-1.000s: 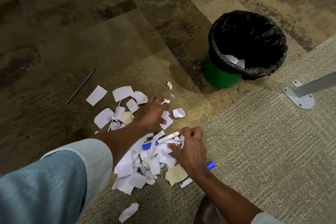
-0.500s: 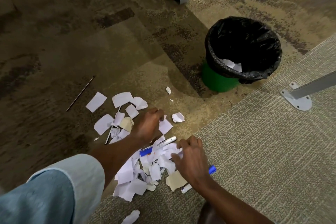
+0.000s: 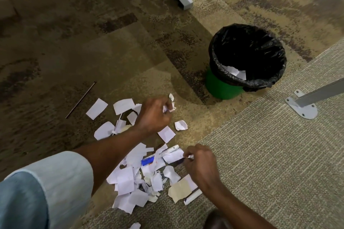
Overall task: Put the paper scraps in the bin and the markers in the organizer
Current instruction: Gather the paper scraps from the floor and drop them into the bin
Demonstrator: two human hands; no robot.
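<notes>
Gripping, left hand (image 3: 153, 115): fingers curled round crumpled white paper scraps (image 3: 170, 107) at the far edge of the scatter.
Right hand (image 3: 200, 165): thumb and fingertips pinch a flat white scrap (image 3: 174, 156) at the pile's right edge.
Torn white paper pile (image 3: 130, 182): spread on patterned carpet (image 3: 260, 154), mostly between the two forearms.
White marker with blue cap (image 3: 160, 155): lying in the pile, just beside the right hand.
Second white marker (image 3: 192, 196): partly hidden under the right wrist.
Green round bin with black liner (image 3: 223, 89): upright, beyond the pile to the right, white scraps inside.
Thin dark stick (image 3: 81, 99): on the carpet, left of the scraps.
</notes>
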